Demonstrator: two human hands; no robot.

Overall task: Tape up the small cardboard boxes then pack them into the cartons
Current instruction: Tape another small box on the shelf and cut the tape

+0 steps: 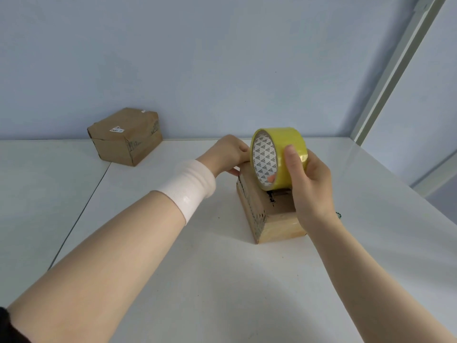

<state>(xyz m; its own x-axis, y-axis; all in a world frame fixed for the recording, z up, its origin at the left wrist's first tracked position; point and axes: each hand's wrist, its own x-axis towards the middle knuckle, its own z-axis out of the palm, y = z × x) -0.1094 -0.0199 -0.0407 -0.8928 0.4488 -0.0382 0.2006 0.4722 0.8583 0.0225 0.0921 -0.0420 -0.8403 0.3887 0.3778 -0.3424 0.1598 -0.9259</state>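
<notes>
The right hand [309,179] grips a yellow tape roll [278,141], triangles printed inside. The left hand [227,152] holds the cardboard box [282,206] below.

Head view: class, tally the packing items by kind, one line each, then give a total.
Cardboard boxes: 2, the far cardboard box and the near cardboard box
Roll of yellow tape: 1
Total: 3

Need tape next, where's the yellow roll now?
In the head view, the tape roll is right of centre, gripped by the right hand over the nearer small box.
</notes>
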